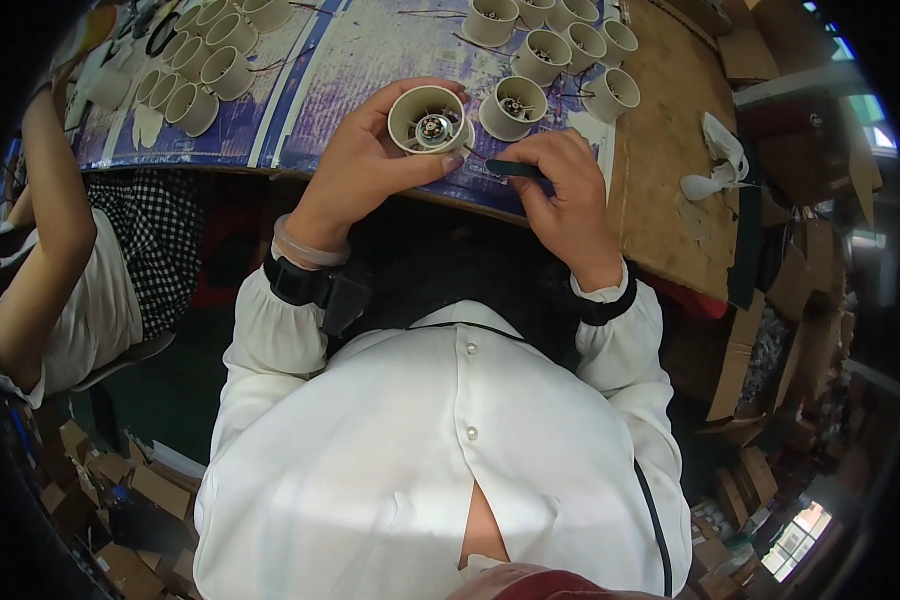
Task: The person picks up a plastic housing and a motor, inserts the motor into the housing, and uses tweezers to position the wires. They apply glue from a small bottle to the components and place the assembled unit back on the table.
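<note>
My left hand [362, 160] is wrapped round a cream, cup-shaped housing [406, 112], tilted so its open top faces me. Inside it sits a small round motor [433, 130] with a metal rim and wires around it. Just to the right, my right hand [575, 185] pinches a slim dark-handled tool [513, 168]. Its thin end points left toward the housing's side; whether it touches is too small to tell. A similar cream housing [506, 122] stands upright on the table just beyond the right hand, with wires inside.
Several like housings stand at the back right [542, 62] and back left [192, 112]. Blue-and-white printed sheeting [320, 120] covers the table, beside bare brown board [660, 190]. A white crumpled bag [715, 165] lies at right. Another person's arm [55, 210] is at left.
</note>
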`<state>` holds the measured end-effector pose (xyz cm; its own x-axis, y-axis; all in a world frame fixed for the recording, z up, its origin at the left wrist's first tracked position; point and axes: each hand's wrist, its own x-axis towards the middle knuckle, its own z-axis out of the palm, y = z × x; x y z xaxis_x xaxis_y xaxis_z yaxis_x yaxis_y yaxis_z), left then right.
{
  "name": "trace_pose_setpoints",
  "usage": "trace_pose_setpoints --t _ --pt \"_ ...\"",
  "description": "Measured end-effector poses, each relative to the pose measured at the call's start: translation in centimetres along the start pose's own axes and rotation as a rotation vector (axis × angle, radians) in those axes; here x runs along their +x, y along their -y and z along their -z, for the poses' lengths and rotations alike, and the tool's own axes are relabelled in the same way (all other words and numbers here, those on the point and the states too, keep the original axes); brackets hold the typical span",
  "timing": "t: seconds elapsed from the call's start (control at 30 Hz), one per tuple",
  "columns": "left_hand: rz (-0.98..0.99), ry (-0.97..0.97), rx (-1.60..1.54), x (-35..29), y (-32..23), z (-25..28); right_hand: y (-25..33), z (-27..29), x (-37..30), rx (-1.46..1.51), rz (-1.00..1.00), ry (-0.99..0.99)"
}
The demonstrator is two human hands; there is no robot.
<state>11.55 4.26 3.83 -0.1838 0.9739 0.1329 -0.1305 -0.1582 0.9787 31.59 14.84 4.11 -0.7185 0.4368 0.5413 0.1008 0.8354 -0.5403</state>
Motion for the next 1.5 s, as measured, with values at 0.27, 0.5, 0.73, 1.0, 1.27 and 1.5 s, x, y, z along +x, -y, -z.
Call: trace_pose_setpoints --t 0.27,0.5,0.73,1.0,1.27,1.5 --pt "0.108 -0.001 -0.174 -0.1 1.0 -0.1 -1.2 -0.7 -0.9 0.039 -0.041 0.004" --pt "0.176 0.006 -0.229 -0.2 1.5 -0.2 -1.7 -0.8 -1.1 0.125 -0.131 0.047" --pt "0.169 0.006 -0.16 -0.2 1.4 -0.5 0.1 -0.5 0.5 0.1 -0.002 -0.043" --pt "0.153 0.023 -0.153 -0.2 1.2 -0.5 -0.1 -1.6 0.3 0.099 -0.067 -0.027" --pt "0.197 -0.022 -0.301 0.1 2.1 -0.2 -0.1 -1.7 0.1 0.085 -0.114 -0.015" --pt "0.144 -0.049 -0.286 0.5 2.0 -1.0 0.8 -0.9 0.5 0.06 -0.049 0.006"
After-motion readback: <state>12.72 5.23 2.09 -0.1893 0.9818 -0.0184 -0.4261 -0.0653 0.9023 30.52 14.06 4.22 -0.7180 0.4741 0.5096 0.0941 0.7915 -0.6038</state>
